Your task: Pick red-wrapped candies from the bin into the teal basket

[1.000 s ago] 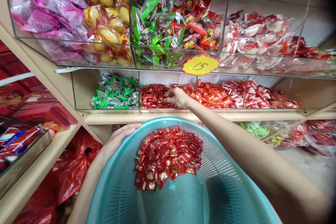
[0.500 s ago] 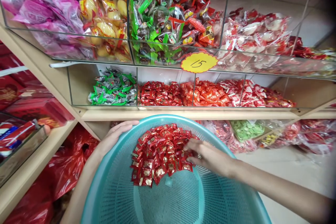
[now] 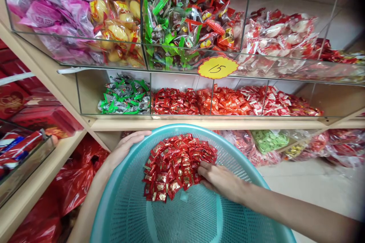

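A teal plastic basket (image 3: 154, 216) with perforated walls is tilted toward me below the shelf. Small red-and-gold wrapped candies (image 3: 173, 159) lie heaped against its far side, leaving part of the base bare. My left hand (image 3: 128, 146) wraps round the basket's left rim, its fingers over the far edge and its thumb hidden. At the right edge of the heap, my right hand (image 3: 218, 178) has its fingers curled in among the candies. The fingertips are partly buried, and I cannot tell how many pieces they grip.
Behind the basket, a low shelf bin (image 3: 208, 115) holds green, red and orange wrapped candies. Larger packets fill the upper clear bins (image 3: 142, 57), with a yellow price tag (image 3: 218, 67) on the front. Red bags (image 3: 82, 174) sit at left, more bagged candies (image 3: 270, 140) under the shelf at right.
My right hand has moved slightly left and down, and its fingers have curled into the candies. My left hand stays on the basket's rim.
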